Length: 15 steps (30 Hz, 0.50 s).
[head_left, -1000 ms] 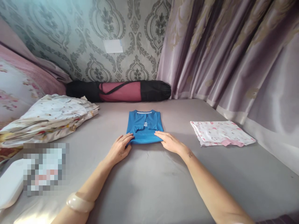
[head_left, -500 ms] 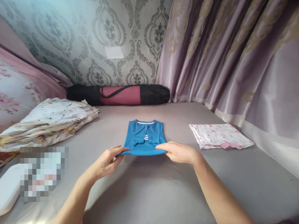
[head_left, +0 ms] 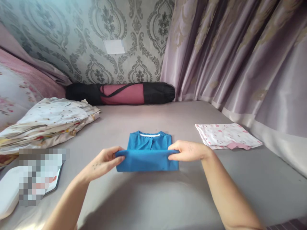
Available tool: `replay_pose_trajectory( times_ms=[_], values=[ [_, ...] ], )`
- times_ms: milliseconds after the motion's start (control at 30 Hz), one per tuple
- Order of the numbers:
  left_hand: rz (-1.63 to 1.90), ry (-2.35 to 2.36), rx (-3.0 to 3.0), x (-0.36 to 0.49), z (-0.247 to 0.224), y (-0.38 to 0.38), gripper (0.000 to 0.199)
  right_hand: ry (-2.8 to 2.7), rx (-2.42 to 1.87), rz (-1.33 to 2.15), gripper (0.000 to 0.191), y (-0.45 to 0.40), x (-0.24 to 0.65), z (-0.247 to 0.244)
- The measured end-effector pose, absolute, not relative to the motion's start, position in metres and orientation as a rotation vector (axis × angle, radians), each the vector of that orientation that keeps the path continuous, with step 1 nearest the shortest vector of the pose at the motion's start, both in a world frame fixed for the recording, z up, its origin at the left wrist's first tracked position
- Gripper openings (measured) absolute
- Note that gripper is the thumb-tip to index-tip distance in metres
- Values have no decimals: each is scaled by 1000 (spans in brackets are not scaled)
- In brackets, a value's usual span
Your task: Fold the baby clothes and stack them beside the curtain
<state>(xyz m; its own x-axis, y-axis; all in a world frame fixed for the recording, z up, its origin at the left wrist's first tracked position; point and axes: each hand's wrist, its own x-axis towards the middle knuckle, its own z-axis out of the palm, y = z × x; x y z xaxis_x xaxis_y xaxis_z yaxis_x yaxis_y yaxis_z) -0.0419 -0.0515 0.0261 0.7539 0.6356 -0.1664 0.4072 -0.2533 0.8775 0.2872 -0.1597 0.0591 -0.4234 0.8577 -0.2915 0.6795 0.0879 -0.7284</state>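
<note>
Blue shirt hem (head_left: 146, 159) raised, seemingly folded over.

There is one blue garment (head_left: 148, 160), one folded patterned cloth (head_left: 226, 135), one cloth pile (head_left: 54, 118) and one long bag (head_left: 122, 93). One left hand (head_left: 102, 163) and one right hand (head_left: 188, 150) show.

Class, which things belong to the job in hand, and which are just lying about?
In the job:
blue garment
left hand
right hand

Seemingly lying about:
folded pink-and-white cloth (possibly related)
patterned cloth pile
black-and-red bag
white object
</note>
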Motion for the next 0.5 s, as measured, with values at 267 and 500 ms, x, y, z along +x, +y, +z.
replay_pose_trajectory(
  times_ms=[267,500],
  values=[
    [645,1093,1586,16,1,-10,45,-1323,-1684,1223,27,-129,301,9],
    [804,1334,1752,43,-43,17,46,-1286,-2034,518,27,-105,302,-39]
  ],
)
